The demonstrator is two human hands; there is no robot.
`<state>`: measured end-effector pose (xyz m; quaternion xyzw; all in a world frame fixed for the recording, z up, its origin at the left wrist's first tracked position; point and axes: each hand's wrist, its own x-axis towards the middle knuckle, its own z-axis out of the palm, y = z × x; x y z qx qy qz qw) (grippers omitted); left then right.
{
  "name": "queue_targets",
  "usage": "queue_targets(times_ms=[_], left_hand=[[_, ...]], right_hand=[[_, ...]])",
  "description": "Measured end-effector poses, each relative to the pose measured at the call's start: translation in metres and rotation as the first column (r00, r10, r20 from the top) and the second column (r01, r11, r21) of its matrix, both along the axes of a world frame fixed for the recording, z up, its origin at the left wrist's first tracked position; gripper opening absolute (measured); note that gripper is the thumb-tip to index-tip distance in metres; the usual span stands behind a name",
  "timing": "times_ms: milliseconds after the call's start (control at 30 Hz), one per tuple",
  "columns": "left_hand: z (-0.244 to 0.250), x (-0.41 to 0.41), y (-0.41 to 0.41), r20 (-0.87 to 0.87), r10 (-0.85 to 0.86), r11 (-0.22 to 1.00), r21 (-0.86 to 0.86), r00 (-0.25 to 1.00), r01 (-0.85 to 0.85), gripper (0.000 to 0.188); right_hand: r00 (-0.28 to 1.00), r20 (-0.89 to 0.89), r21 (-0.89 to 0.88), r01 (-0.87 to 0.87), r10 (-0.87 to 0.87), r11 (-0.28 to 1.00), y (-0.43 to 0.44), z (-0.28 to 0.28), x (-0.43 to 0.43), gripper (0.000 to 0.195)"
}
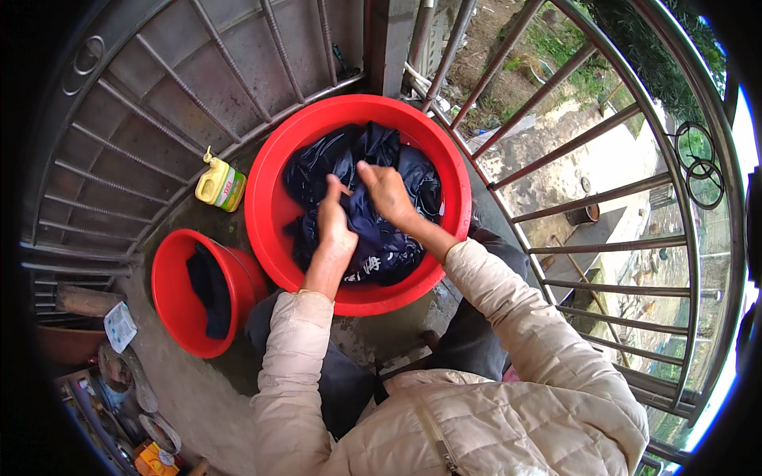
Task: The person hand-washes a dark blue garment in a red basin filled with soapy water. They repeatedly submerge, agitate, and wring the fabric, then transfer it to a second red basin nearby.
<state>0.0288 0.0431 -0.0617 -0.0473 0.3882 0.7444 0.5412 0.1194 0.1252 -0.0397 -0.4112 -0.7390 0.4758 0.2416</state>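
A large round red plastic basin (265,178) stands before me, holding wet dark navy clothes (318,154) in a heap. My left hand (334,220) and my right hand (386,193) are closed on bunched navy cloth (360,211), close together over the middle of the basin. Both thumbs point up and away from me. White print (370,266) shows on the fabric nearest me. The fingers under each fist are mostly hidden by the hands and the cloth.
Left of the basin stand a yellow detergent jug (221,183) with a pump and a tilted red bucket (178,297) with a dark cloth (208,291) inside. Metal railings (595,244) close in the right side and the far left. Assorted items, including an orange box (156,459), lie at lower left.
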Motion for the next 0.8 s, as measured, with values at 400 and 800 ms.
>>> queue_targets(times_ms=[400,800], left_hand=[[0.007,-0.034,0.011,-0.036,0.014,0.996,0.083,0.999,-0.011,0.036],[-0.020,0.023,0.007,-0.095,0.020,0.998,-0.060,0.995,-0.026,0.037]], right_hand=[[0.823,-0.530,-0.493,-0.103,-0.205,0.864,0.032,0.010,0.009,0.031],[0.991,0.135,0.485,-0.066,0.000,0.872,-0.023,0.000,-0.003,0.040]])
